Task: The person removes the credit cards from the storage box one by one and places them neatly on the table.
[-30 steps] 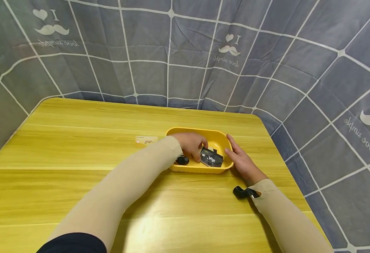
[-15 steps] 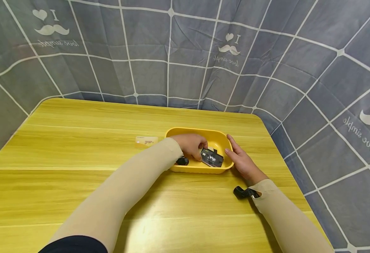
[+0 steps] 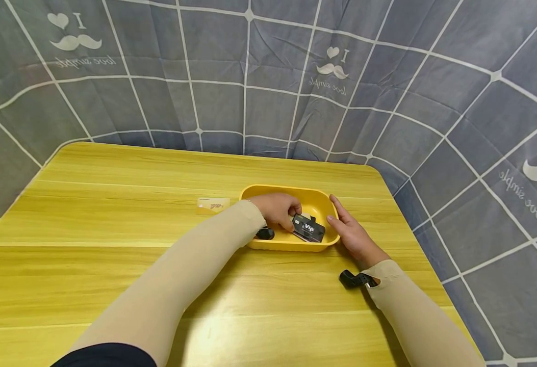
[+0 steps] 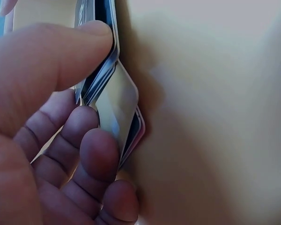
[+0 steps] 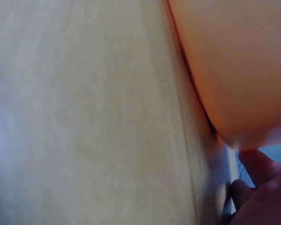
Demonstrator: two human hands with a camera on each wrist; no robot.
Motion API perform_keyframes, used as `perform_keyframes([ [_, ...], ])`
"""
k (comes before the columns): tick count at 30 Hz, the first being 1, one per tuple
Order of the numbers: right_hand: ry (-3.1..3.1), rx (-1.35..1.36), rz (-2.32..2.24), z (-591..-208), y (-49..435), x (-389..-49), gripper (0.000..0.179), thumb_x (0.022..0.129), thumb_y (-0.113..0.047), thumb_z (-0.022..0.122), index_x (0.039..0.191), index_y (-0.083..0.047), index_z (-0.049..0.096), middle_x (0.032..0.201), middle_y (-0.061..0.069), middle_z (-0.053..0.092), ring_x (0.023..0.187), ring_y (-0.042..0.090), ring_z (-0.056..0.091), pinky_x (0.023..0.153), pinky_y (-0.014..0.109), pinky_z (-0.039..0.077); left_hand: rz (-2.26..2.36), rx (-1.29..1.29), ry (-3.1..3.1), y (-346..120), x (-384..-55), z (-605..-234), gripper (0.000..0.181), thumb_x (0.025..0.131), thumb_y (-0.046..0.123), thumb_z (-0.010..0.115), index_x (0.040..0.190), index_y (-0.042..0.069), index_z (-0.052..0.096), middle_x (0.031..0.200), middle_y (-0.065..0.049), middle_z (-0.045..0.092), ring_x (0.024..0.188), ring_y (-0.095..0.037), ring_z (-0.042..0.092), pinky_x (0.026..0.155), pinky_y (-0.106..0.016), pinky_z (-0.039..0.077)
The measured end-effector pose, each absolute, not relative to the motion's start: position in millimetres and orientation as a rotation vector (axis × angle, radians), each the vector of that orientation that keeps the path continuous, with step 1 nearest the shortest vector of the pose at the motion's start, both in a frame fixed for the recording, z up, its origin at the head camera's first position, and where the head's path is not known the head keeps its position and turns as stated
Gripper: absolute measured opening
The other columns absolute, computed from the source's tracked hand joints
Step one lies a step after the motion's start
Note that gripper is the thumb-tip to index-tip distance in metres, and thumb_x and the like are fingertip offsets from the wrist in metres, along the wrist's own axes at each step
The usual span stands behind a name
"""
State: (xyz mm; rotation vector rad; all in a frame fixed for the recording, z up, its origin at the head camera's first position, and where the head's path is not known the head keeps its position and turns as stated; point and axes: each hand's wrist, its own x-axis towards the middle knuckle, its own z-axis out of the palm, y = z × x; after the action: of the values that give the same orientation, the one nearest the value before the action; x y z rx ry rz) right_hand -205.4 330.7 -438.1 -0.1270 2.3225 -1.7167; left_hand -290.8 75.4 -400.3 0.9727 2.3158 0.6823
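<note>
My left hand (image 3: 277, 210) reaches into a yellow plastic bin (image 3: 291, 246) and pinches a stack of cards between thumb and fingers. A dark card marked "VIP" (image 3: 308, 228) lies on top of the stack in the head view. Close up in the left wrist view, the cards (image 4: 119, 96) fan apart, and the thumb (image 4: 96, 35) presses their edge. My right hand (image 3: 355, 237) holds the bin's right end, its thumb on the rim. In the right wrist view, fingers (image 5: 260, 166) touch the bin's outer wall (image 5: 239, 84).
A pale yellow card (image 3: 213, 204) lies on the wooden table (image 3: 126, 214), left of the bin. A black object (image 3: 265, 233), partly hidden by the left wrist, is inside the bin. A black strap piece (image 3: 353, 279) sticks out at the right wrist. A grey checked cloth (image 3: 218, 61) surrounds the table.
The stack with the VIP card has shifted very slightly to the right with my left fingers. My right hand and the bin have stayed almost still.
</note>
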Motion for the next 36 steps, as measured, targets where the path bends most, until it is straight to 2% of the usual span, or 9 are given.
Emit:
perform_keyframes([
  [4, 2.302, -0.125, -1.730, -438.3, 330.6, -204.9, 0.069, 0.115, -0.024, 0.042, 0.171, -0.030, 0.002, 0.179, 0.004, 0.000, 0.164, 0.033, 0.013, 0.114, 0.029, 0.040, 0.699, 0.974, 2.313, 75.1, -291.4, -401.9, 0.047, 0.086, 0.019, 0.084, 0.127, 0.010, 0.063, 0.111, -0.003, 0.059, 0.095, -0.018, 0.054, 0.080, -0.025, 0.043],
  [10, 2.307, -0.128, -1.727, -439.0, 330.6, -203.0, 0.069, 0.115, -0.024, 0.042, 0.171, -0.029, 0.003, 0.179, 0.005, 0.000, 0.164, 0.033, 0.013, 0.116, 0.033, 0.038, 0.714, 0.980, 2.308, 74.7, -289.8, -402.2, 0.044, 0.086, 0.017, 0.084, 0.124, 0.010, 0.063, 0.108, -0.003, 0.058, 0.093, -0.017, 0.053, 0.078, -0.024, 0.043],
  [15, 2.316, -0.115, -1.725, -438.6, 329.7, -200.7, 0.069, 0.114, -0.024, 0.042, 0.171, -0.030, 0.003, 0.179, 0.005, 0.000, 0.164, 0.033, 0.013, 0.114, 0.027, 0.039, 0.714, 0.990, 2.313, 74.2, -287.9, -401.2, 0.043, 0.087, 0.017, 0.083, 0.124, 0.010, 0.062, 0.107, -0.003, 0.058, 0.093, -0.017, 0.053, 0.079, -0.024, 0.042],
  [18, 2.327, -0.116, -1.714, -437.8, 329.0, -199.6, 0.069, 0.114, -0.023, 0.043, 0.171, -0.030, 0.003, 0.179, 0.004, 0.000, 0.164, 0.032, 0.012, 0.116, 0.029, 0.037, 0.706, 0.993, 2.319, 73.3, -286.5, -400.3, 0.043, 0.087, 0.017, 0.083, 0.124, 0.010, 0.063, 0.108, -0.002, 0.058, 0.094, -0.017, 0.053, 0.080, -0.024, 0.042],
  [26, 2.367, -0.125, -1.660, -435.9, 327.8, -199.0, 0.068, 0.115, -0.026, 0.042, 0.171, -0.031, 0.003, 0.179, 0.002, 0.000, 0.164, 0.030, 0.009, 0.123, 0.044, 0.028, 0.704, 0.995, 2.334, 71.7, -283.6, -398.3, 0.039, 0.087, 0.015, 0.081, 0.121, 0.010, 0.062, 0.103, -0.001, 0.056, 0.092, -0.016, 0.052, 0.080, -0.024, 0.041],
  [36, 2.350, -0.133, -1.689, -438.3, 328.7, -198.5, 0.068, 0.115, -0.024, 0.041, 0.171, -0.031, 0.003, 0.179, 0.004, -0.001, 0.164, 0.032, 0.009, 0.120, 0.041, 0.031, 0.703, 1.008, 2.335, 71.9, -283.3, -398.2, 0.037, 0.087, 0.015, 0.080, 0.118, 0.010, 0.062, 0.100, 0.000, 0.055, 0.092, -0.016, 0.052, 0.080, -0.024, 0.040],
])
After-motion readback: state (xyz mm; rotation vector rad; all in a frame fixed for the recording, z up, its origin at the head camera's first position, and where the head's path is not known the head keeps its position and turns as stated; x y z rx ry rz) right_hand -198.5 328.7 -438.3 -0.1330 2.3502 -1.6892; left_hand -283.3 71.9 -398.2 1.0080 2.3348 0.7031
